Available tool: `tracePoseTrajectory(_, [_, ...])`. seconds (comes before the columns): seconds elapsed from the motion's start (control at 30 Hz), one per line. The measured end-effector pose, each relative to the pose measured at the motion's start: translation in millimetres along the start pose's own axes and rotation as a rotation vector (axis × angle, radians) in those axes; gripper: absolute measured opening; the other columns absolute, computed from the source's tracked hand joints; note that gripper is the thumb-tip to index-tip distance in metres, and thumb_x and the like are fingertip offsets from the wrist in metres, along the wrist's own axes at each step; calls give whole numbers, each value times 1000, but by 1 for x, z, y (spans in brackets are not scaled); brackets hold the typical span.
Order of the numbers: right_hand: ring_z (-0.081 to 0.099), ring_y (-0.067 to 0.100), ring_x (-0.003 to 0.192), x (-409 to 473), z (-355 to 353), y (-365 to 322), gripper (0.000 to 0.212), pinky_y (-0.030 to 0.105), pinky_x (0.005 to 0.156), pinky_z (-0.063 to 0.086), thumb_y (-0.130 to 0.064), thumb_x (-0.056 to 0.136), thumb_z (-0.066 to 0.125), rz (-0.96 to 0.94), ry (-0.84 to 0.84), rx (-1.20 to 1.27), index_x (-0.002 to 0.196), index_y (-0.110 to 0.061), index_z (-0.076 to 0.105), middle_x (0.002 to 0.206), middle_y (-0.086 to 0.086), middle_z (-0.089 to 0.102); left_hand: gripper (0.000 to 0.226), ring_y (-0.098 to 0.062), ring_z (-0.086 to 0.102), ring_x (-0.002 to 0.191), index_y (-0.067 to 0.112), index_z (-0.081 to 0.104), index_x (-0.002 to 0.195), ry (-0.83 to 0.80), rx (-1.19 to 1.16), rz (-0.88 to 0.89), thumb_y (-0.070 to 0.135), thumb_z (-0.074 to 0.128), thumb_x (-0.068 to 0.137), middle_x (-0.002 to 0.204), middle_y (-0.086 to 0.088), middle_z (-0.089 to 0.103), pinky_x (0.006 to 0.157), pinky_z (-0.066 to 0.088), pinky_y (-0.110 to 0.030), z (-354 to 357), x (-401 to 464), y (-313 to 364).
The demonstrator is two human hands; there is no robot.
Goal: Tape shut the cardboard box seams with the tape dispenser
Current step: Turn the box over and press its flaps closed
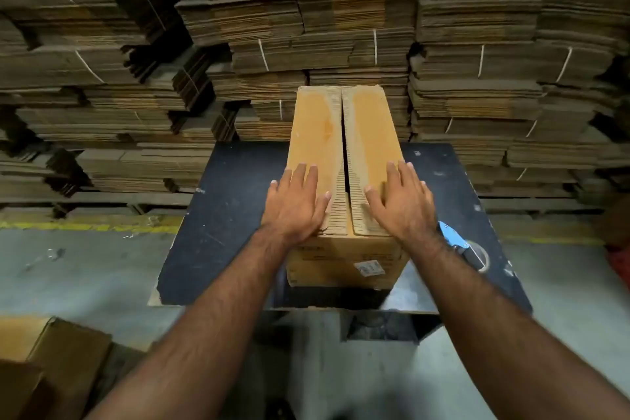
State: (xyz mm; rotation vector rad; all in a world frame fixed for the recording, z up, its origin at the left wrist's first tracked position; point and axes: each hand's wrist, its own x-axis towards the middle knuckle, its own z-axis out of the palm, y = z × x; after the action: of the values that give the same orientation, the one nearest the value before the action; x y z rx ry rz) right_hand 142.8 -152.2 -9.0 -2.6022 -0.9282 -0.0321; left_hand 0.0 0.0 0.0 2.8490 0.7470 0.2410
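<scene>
Head view: box (344, 147) flaps are pressed down by left hand (296, 203) and right hand (402, 203), fingers spread flat, seam (345, 147) untaped, tape dispenser (467, 247) untouched at right.

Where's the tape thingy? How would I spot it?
Find the dark blue table holding the tall brown cardboard box. Right of the box, just behind the right hand's wrist, lies the blue-handled tape dispenser, the only bright blue thing there.

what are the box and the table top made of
Box: corrugated cardboard, matte tan; torn flap edges expose ribbed fluting beside the seam. Table top: probably a dark-faced wooden board, scuffed and speckled pale; its chipped near edge shows lighter material.
</scene>
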Motion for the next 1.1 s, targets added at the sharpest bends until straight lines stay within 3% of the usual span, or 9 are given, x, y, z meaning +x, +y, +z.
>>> tracePoseTrajectory(0.17, [10,26,151,12,15,0,86,53,116,22,-68,92,37,103,-110,-30,156,-14,19,165,9,13,71,-26,11,153,15,18,157,-100,-30,-21,57,30,101,167,-8,11,121,15,-61,21,33,-27])
tracePoseTrajectory(0.3, [20,27,146,10,23,-5,75,53,106,35,-66,93,35,90,-66,-67,145,-13,31,154,9,28,72,-25,7,154,11,20,157,-53,-145,-13,56,30,102,167,-9,9,121,21,-50,37,35,-38])
tracePoseTrajectory(0.43, [14,27,150,12,24,-6,82,55,112,29,-67,92,41,152,-96,-40,153,-16,22,164,9,13,73,-24,5,154,10,21,157,-47,-195,8,55,35,101,168,-8,9,120,22,-47,40,37,-43])
tracePoseTrajectory(0.53, [24,35,146,24,21,-5,94,56,109,34,-69,88,48,286,-116,35,157,-15,13,165,13,9,75,-25,3,154,13,26,156,-46,-316,-43,51,50,97,168,-6,8,120,22,-48,36,49,-46])
tracePoseTrajectory(0.63, [38,35,137,47,18,3,98,51,101,42,-67,89,50,342,-152,54,157,-12,9,159,12,25,76,-29,13,152,15,30,154,-42,-388,-159,47,61,91,167,-7,11,119,28,-48,34,72,-48])
tracePoseTrajectory(0.7, [46,33,129,65,17,8,94,47,95,45,-66,88,51,329,-171,84,155,-9,17,149,13,39,74,-30,31,143,14,37,148,-56,-423,-216,47,63,88,162,-8,20,114,37,-48,33,89,-49])
tracePoseTrajectory(0.77, [50,32,123,83,20,11,90,45,91,47,-66,87,53,313,-181,106,150,-8,25,141,13,45,71,-30,37,139,13,38,145,-87,-410,-265,46,65,87,162,-7,19,111,41,-46,31,102,-48])
tracePoseTrajectory(0.9, [49,32,124,118,23,16,92,48,94,49,-64,88,57,300,-220,152,152,-8,20,146,12,39,77,-27,28,147,16,29,153,-127,-341,-349,48,61,91,168,-3,7,113,35,-44,27,133,-41])
tracePoseTrajectory(1.1, [44,36,131,136,38,24,100,46,95,45,-66,90,52,277,-207,190,157,-9,5,155,11,30,76,-32,38,139,19,30,152,-55,-244,-403,58,55,92,167,-6,12,107,40,-47,38,144,-34])
